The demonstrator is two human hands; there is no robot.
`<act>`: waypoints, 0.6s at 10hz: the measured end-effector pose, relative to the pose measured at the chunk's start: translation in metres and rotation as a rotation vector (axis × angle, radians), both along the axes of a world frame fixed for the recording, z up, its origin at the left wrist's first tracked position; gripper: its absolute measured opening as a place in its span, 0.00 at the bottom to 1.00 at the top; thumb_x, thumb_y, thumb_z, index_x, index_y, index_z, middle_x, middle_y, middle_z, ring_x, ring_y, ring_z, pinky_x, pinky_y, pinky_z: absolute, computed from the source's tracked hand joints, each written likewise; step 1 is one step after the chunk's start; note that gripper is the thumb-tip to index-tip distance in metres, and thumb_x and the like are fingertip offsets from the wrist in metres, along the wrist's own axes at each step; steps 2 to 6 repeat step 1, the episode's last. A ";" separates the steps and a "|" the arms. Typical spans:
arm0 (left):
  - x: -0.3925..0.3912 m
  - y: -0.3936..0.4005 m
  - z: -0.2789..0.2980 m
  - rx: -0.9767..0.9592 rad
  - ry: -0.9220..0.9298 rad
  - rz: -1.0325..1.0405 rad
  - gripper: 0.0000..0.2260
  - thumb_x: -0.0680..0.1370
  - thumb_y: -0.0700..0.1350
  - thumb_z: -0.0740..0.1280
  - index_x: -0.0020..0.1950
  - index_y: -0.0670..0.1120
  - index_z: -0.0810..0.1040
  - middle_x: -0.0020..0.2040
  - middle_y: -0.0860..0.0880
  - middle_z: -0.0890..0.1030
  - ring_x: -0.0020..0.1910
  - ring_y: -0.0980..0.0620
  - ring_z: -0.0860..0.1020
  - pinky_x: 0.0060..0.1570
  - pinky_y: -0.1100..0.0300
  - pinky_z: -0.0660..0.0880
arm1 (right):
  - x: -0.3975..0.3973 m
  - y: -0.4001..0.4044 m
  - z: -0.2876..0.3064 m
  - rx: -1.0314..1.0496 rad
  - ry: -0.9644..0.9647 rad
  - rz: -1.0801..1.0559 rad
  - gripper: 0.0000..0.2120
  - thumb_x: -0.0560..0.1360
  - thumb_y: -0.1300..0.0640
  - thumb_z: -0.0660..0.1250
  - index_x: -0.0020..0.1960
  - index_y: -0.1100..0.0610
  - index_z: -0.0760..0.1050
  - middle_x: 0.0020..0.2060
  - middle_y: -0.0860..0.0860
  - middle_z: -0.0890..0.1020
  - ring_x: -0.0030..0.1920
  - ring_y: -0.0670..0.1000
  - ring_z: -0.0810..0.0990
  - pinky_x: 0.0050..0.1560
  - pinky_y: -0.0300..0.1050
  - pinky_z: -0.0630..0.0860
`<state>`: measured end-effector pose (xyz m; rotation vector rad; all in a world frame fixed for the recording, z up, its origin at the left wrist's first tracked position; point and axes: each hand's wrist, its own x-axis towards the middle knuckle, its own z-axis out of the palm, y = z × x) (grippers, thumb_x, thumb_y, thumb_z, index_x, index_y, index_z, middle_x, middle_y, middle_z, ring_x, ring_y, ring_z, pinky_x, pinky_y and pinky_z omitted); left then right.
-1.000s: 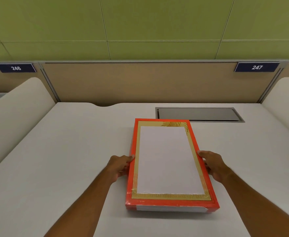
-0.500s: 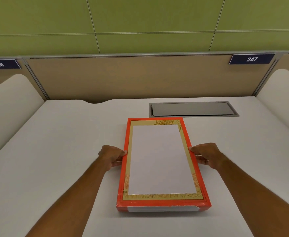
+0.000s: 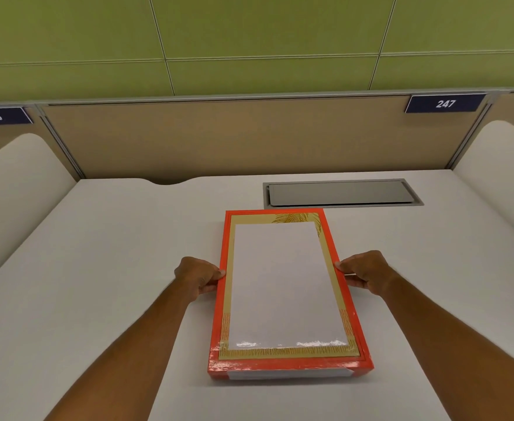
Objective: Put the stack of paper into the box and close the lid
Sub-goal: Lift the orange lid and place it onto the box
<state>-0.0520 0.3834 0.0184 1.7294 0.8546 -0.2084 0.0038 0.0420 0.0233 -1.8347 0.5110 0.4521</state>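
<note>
Looks like you're basically done — the box (image 3: pixel 289 296) sits mid-desk (image 3: pixel 97 268) with its lid on, left hand (image 3: pixel 199 276) and right hand (image 3: pixel 366 271) pinching its long edges — paper presumably inside, can't tell.

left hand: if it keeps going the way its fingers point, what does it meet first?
The left hand points right and its fingertips already touch the red box at its left long edge, so it would meet the box.

White desk (image 3: pixel 97 253); tan partition (image 3: pixel 219 138) behind; green panelled wall (image 3: pixel 249 31) above; labels 246, 247.
</note>
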 end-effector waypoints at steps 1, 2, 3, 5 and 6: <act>-0.003 -0.007 0.003 0.220 -0.078 -0.079 0.13 0.69 0.43 0.77 0.48 0.37 0.82 0.49 0.39 0.84 0.43 0.42 0.84 0.50 0.46 0.82 | -0.006 0.005 0.001 -0.077 -0.066 -0.008 0.16 0.73 0.56 0.73 0.54 0.67 0.79 0.52 0.62 0.84 0.48 0.61 0.84 0.55 0.60 0.81; -0.003 -0.007 0.003 0.220 -0.078 -0.079 0.13 0.69 0.43 0.77 0.48 0.37 0.82 0.49 0.39 0.84 0.43 0.42 0.84 0.50 0.46 0.82 | -0.006 0.005 0.001 -0.077 -0.066 -0.008 0.16 0.73 0.56 0.73 0.54 0.67 0.79 0.52 0.62 0.84 0.48 0.61 0.84 0.55 0.60 0.81; -0.003 -0.007 0.003 0.220 -0.078 -0.079 0.13 0.69 0.43 0.77 0.48 0.37 0.82 0.49 0.39 0.84 0.43 0.42 0.84 0.50 0.46 0.82 | -0.006 0.005 0.001 -0.077 -0.066 -0.008 0.16 0.73 0.56 0.73 0.54 0.67 0.79 0.52 0.62 0.84 0.48 0.61 0.84 0.55 0.60 0.81; -0.003 -0.007 0.003 0.220 -0.078 -0.079 0.13 0.69 0.43 0.77 0.48 0.37 0.82 0.49 0.39 0.84 0.43 0.42 0.84 0.50 0.46 0.82 | -0.006 0.005 0.001 -0.077 -0.066 -0.008 0.16 0.73 0.56 0.73 0.54 0.67 0.79 0.52 0.62 0.84 0.48 0.61 0.84 0.55 0.60 0.81; -0.003 -0.007 0.003 0.220 -0.078 -0.079 0.13 0.69 0.43 0.77 0.48 0.37 0.82 0.49 0.39 0.84 0.43 0.42 0.84 0.50 0.46 0.82 | -0.006 0.005 0.001 -0.077 -0.066 -0.008 0.16 0.73 0.56 0.73 0.54 0.67 0.79 0.52 0.62 0.84 0.48 0.61 0.84 0.55 0.60 0.81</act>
